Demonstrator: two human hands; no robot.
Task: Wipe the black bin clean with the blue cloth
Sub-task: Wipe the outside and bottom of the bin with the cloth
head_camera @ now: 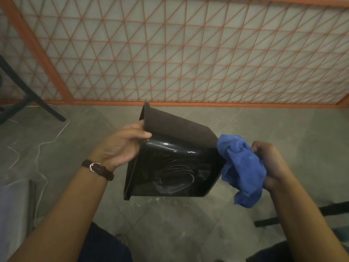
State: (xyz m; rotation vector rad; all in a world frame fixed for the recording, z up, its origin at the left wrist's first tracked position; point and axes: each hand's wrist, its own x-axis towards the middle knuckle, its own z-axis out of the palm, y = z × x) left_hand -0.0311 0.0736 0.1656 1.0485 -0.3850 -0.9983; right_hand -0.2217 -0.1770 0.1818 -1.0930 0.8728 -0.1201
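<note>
The black bin (173,163) is held in the air on its side, with its open rim to the left and its base to the right. Its glossy near wall shows wet smear marks. My left hand (122,146) grips the rim, thumb on the outside wall. The blue cloth (241,171) is bunched in my right hand (270,165) and touches the bin's base at the right edge. The inside of the bin is hidden.
An orange metal grille (188,53) stands behind, above the grey tiled floor (170,224). Black furniture legs (37,103) are at far left, with a white cable (39,148) trailing on the floor. Dark bars (283,220) lie low at right.
</note>
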